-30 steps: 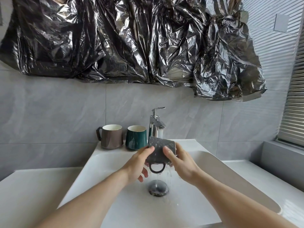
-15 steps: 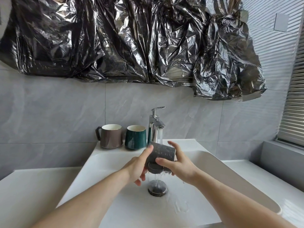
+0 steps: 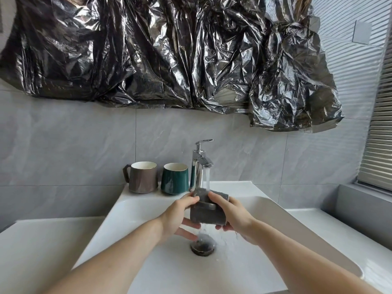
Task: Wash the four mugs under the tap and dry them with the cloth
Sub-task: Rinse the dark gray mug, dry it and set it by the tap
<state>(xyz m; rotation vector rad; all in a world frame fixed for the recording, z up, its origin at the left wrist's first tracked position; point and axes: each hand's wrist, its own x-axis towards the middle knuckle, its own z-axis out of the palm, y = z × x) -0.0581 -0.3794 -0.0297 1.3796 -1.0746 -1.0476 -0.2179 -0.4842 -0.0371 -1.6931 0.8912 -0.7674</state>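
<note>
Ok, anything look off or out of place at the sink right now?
Only the crumpled black plastic sheeting covering the wall above the chrome tap. Only three mugs show: brown mug and green mug upright on the white basin ledge, grey speckled mug under the stream. No drying cloth visible.

A white sink (image 3: 275, 211) carries a brown mug (image 3: 142, 178) and a green mug (image 3: 175, 178) on its back ledge, seemingly just apart, beside the tap (image 3: 199, 166).

Two bare forearms, left hand (image 3: 178, 217) and right hand (image 3: 233, 217), no sleeves visible
</note>
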